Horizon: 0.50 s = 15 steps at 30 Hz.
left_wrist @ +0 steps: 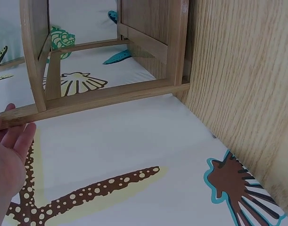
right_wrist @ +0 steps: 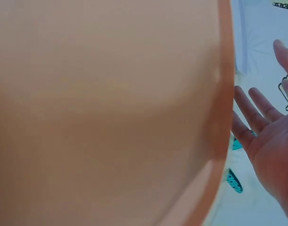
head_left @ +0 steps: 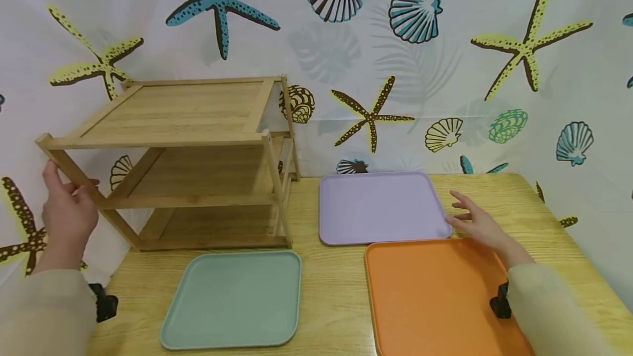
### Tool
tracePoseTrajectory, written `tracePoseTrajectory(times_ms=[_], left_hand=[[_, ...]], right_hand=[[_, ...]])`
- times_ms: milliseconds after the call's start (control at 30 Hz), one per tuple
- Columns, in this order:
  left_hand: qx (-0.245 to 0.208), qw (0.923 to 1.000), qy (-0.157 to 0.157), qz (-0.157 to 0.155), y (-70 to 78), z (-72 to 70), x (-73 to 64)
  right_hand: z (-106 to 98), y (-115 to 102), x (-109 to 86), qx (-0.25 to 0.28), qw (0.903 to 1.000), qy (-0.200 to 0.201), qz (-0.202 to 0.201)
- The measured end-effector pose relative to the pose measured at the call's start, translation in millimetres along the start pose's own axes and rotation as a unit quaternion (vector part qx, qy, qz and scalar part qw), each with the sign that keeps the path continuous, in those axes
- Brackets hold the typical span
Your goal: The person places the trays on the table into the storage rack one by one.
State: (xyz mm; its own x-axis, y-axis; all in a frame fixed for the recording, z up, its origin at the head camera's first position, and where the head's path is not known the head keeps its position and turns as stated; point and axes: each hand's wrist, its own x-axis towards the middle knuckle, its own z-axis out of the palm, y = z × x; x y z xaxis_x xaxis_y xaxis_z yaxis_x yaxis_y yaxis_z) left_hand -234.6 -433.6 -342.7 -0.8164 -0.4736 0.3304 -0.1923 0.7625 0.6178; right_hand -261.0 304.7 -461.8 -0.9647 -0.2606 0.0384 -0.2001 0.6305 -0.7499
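Note:
A three-tier wooden shelf [head_left: 193, 196] stands at the left of the table. My left hand [head_left: 71, 214] holds its front left upright, with the fingers reaching round behind it. In the left wrist view, the fingers [left_wrist: 25, 140] lie against the wooden bar [left_wrist: 111, 97], while the thumb is mostly out of frame. My right hand [head_left: 476, 224] hovers with spread fingers by the right corner of the purple tray [head_left: 381, 207], over the far edge of the orange tray [head_left: 440, 295]. Nothing is in the right hand, and the right wrist view shows its open palm [right_wrist: 275, 150].
A green tray [head_left: 234, 298] lies on the wood-grain table [head_left: 336, 290] in front of the shelf. The orange tray's far edge meets the purple tray's near edge. Behind and at both sides hangs a white cloth [head_left: 316, 59] printed with starfish and shells.

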Motion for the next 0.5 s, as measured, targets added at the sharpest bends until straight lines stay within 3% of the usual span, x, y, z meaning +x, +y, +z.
tracePoseTrajectory(times_ms=[267,500], left_hand=[[-0.007,0.9998,-0.018,-0.005,-1.6,1.1,2.0],[-0.006,0.9999,-0.012,-0.001,-4.7,-0.7,1.5]], right_hand=[[16.2,10.0,16.2,0.052,0.9982,0.020,0.023],[25.0,15.4,23.0,0.050,0.9962,0.032,0.064]])
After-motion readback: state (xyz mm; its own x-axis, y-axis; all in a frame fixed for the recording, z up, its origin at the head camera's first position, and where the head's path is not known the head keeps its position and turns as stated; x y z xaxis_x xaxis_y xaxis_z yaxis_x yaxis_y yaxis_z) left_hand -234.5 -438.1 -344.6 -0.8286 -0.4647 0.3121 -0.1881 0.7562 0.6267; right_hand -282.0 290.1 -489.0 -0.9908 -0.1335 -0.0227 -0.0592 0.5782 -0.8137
